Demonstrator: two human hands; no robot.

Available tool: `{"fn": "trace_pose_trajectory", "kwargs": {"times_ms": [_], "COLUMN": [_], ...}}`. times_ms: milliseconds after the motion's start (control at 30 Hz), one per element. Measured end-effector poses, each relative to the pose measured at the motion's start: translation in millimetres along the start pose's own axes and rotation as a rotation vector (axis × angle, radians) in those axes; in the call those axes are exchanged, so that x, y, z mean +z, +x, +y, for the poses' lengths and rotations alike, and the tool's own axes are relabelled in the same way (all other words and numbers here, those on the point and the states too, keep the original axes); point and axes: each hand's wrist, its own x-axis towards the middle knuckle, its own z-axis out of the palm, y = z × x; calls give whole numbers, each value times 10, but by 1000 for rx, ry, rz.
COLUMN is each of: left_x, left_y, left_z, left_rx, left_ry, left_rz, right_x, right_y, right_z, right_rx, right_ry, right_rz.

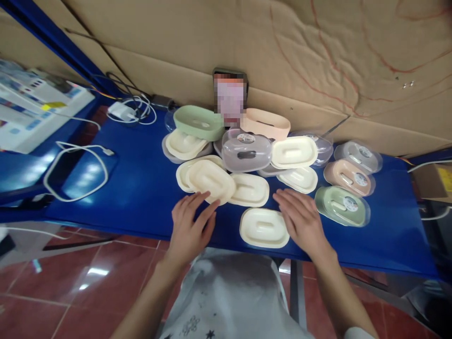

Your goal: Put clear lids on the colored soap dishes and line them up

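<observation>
My left hand (193, 225) is open, its fingers spread at the near edge of a cream oval piece (212, 179); whether the fingertips touch it I cannot tell. That piece overlaps two other cream pieces, one of them the raised-centre piece (250, 189) on its right. My right hand (302, 221) is also open, fingers stretched out over the right end of a single cream dish-like piece (264, 227) near the table's front edge. Behind the right fingertips lies another cream piece (300, 179). Neither hand grips anything.
Behind stand a green container (197, 122), a peach container (266, 123) and a clear-lidded box (246, 150). A phone (230, 94) leans on the cardboard wall. Several lidded boxes, including a green one (342, 205), line the right. A charger (122, 111) and white cable (106, 172) lie left.
</observation>
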Motion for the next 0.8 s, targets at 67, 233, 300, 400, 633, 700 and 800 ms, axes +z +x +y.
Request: {"fn": "trace_pose_trajectory", "kwargs": {"times_ms": [67,233,300,400,633,700,800], "left_x": [11,43,50,79,196,228,242], "left_y": [46,69,28,-43,-145,-179,-200], "left_z": [-43,172,307,448,367,332,319], "left_rx": [-30,76,181,314,271,240,206], "left_ry": [27,-32,-112,-204,-304,-348,-370], "left_rz": [-4,-7,-55,-206,-186,-149,-124], "right_x": [-31,222,323,268,-262,-269,-171], "right_y": [224,815,971,1016,145,-166,-476], "right_z": [94,149,135,79,-288,-398,-530], "right_rx": [-19,-124,-162,-166,-104,-74,-57], "right_ry": [-78,-286,-348,-309,23,33,2], "right_rz": [39,9,14,108,12,-30,-53]}}
